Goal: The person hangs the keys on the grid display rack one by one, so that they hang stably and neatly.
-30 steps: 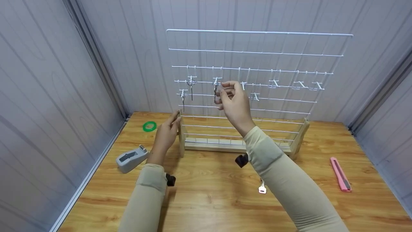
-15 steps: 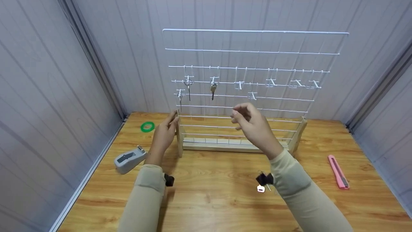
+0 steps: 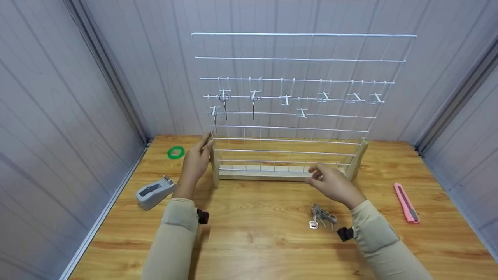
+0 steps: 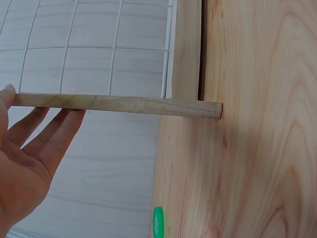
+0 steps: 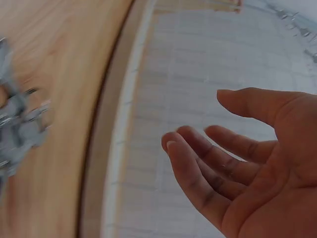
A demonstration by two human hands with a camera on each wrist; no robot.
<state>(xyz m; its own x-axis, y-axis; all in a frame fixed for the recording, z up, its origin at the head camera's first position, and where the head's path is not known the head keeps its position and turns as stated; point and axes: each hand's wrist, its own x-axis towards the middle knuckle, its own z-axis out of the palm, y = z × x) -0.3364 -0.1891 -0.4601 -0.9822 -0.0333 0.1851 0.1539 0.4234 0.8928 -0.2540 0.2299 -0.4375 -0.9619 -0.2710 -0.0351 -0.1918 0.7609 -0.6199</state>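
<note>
My left hand holds the left wooden upright of a white wire grid rack, thumb on one side and fingertips on the other. My right hand has nothing in it; its fingers are loosely bent, thumb apart, in the right wrist view. It hovers above a bunch of keys lying on the wooden table. Single keys on rings hang from hooks at the rack's left: an upper-left key, another key to its right, and a lower key. Other white hooks on the rack carry nothing.
A grey tape dispenser and a green tape roll lie left of the rack. On the right is a pink utility knife. Panelled walls enclose the table at the back and sides.
My right hand has left the key now hanging on the second upper hook and moved down and right, over the bunch of keys. My left hand stays on the upright.
</note>
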